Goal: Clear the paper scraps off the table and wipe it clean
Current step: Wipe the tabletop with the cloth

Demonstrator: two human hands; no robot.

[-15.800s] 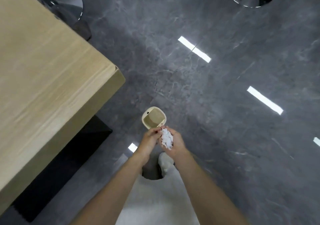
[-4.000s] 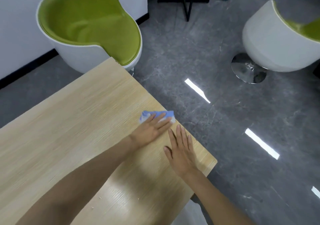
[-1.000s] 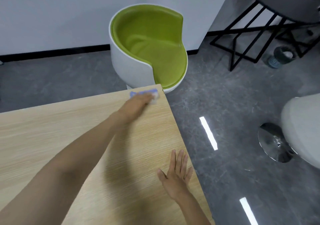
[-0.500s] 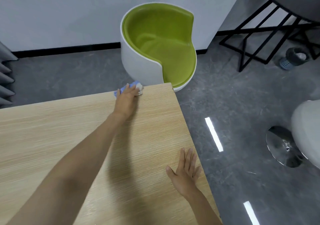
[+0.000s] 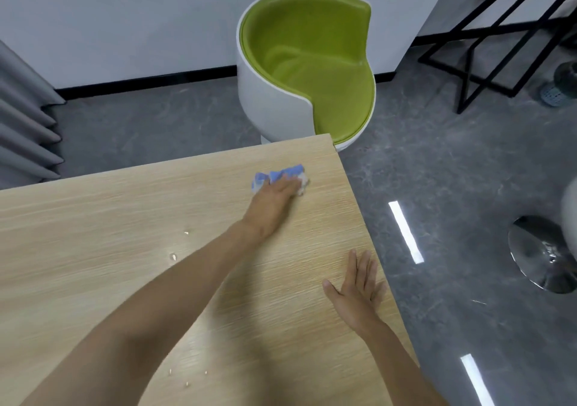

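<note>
Mid-wipe: pressed crumpled blue cloth (image 5: 278,175) under flat left hand (image 5: 274,196), braced splayed right hand (image 5: 359,287) on pale wooden worktop (image 5: 93,265); white scraps (image 5: 172,256) next, probably.

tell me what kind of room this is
Probably an office lounge or meeting area: a pale wood table, a white tub chair with green lining, a polished grey stone floor, and grey curtains.

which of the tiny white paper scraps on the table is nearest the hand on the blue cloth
The topmost tiny white paper scrap, beside the forearm of the left hand; every other scrap lies lower, nearer the person.
</note>
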